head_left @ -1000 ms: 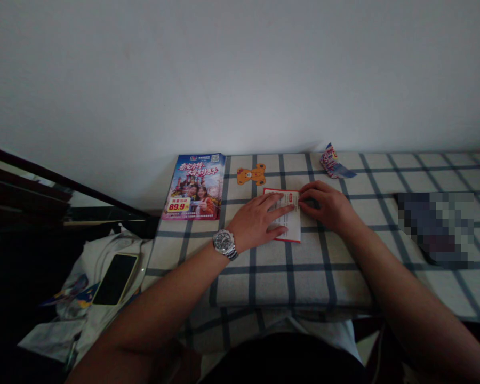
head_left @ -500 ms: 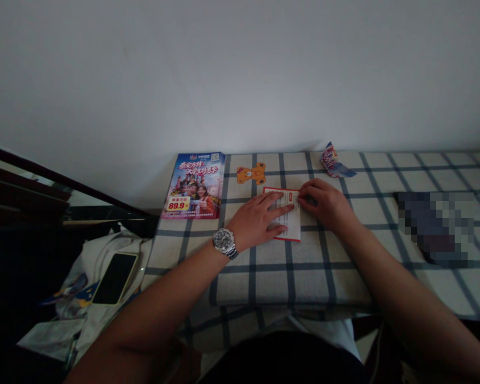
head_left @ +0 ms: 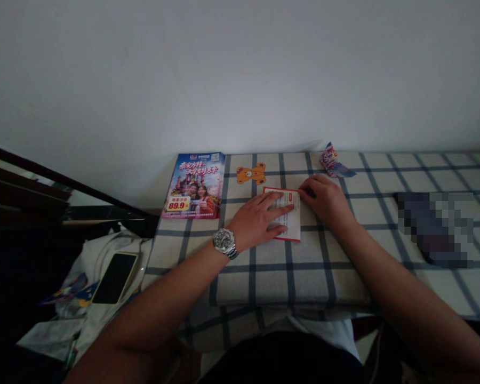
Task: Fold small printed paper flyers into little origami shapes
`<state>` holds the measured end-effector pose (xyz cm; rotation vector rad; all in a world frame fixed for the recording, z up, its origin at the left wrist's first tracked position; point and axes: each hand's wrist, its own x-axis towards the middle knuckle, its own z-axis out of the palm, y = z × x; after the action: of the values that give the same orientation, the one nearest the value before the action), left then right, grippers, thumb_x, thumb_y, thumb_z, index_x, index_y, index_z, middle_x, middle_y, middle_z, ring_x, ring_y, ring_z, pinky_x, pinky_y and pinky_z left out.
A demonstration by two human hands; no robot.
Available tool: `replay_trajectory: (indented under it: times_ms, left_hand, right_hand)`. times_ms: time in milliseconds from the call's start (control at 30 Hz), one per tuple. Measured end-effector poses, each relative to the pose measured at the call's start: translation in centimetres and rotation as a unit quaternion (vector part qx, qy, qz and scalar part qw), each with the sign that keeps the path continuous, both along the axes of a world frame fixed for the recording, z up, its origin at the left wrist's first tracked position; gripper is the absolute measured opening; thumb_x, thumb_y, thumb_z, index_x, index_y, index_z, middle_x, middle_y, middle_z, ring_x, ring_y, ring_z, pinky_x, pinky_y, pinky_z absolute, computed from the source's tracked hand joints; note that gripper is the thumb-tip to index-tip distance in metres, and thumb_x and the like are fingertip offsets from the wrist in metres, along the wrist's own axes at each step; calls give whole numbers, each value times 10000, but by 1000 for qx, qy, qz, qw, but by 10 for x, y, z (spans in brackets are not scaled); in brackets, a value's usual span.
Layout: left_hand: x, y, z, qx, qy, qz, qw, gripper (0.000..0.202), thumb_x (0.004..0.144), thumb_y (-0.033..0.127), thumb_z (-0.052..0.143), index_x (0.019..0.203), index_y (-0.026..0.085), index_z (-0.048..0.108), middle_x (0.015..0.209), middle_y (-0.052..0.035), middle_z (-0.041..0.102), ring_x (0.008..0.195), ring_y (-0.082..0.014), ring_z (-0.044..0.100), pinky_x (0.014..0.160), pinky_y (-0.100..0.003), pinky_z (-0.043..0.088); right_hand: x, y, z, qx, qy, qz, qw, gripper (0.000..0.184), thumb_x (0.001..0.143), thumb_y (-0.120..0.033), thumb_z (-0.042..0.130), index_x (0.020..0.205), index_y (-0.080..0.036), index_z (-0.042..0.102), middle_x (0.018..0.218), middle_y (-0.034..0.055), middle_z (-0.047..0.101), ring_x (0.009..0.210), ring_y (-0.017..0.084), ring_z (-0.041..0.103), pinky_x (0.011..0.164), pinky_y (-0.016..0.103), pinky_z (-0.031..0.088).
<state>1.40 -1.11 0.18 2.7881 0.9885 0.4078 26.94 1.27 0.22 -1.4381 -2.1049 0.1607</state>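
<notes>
A small white leaflet [head_left: 293, 226] with red edges and printed text lies on the checked cloth. My left hand [head_left: 260, 216] is spread flat over its left part, fingers apart, pressing it down; a metal watch [head_left: 225, 242] is on that wrist. At the leaflet's upper right corner, my right hand [head_left: 324, 197] has thumb and forefinger pinched together on the edge. Just beyond the leaflet is an orange teddy bear cut-out [head_left: 251, 174]. What lies under my left palm is hidden.
A stack of colourful flyers [head_left: 194, 186] sits at the left of the checked tablecloth [head_left: 260, 285]. Near the wall [head_left: 264, 80] is a crumpled colourful paper [head_left: 334, 161]. A dark pixelated object [head_left: 428, 229] lies at right. A phone [head_left: 115, 278] rests on white material lower left.
My right hand has shifted very slightly upward along the leaflet's right edge toward its top corner. My left hand and the leaflet stay in place.
</notes>
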Motion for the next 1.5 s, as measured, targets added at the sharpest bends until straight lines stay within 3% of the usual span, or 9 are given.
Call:
replay_trajectory:
  times_ms: [333,567,867,1267,1500]
  left_hand:
    - [1,-1,3,-11,7,6,1000,566,1005,478,637,1538,328,521,1621,-87,415,1479,-302,423,1238,-468,393]
    - [1,-1,3,-12,6,13,1000,559,1011,506,618,1535,337,522,1606,-79,432,1460,-293,437,1231,-468,397]
    - [1,0,0,-15,5,10,1000,571,1002,498,635,1541,351,514,1615,-70,421,1467,-293,428,1227,-469,402]
    - [2,1,0,-12,5,11,1000,578,998,519,634,1535,339,524,1606,-76,437,1458,-284,442,1217,-455,408]
    - [2,2,-1,-14,-5,14,1000,562,999,529,627,1523,343,537,1612,-64,432,1453,-285,448,1223,-459,402]
  right_hand:
    - [-1,3,0,14,14,-23,1000,95,935,-201,643,861,-196,702,918,85,682,827,241,647,733,364,492]
    - [6,-1,2,-4,40,13,999,80,938,-235,662,887,-202,716,908,77,682,804,235,649,723,365,518]
    - [13,-5,-2,-23,38,46,998,76,930,-269,685,918,-214,736,1064,98,701,893,251,683,808,409,569]
    - [10,-17,1,-19,21,65,997,77,952,-249,663,946,-220,733,1095,101,719,954,259,703,851,415,580]
    - [10,-32,-2,-17,11,67,998,141,950,-285,693,1061,-229,758,1215,111,726,1093,296,710,977,484,587]
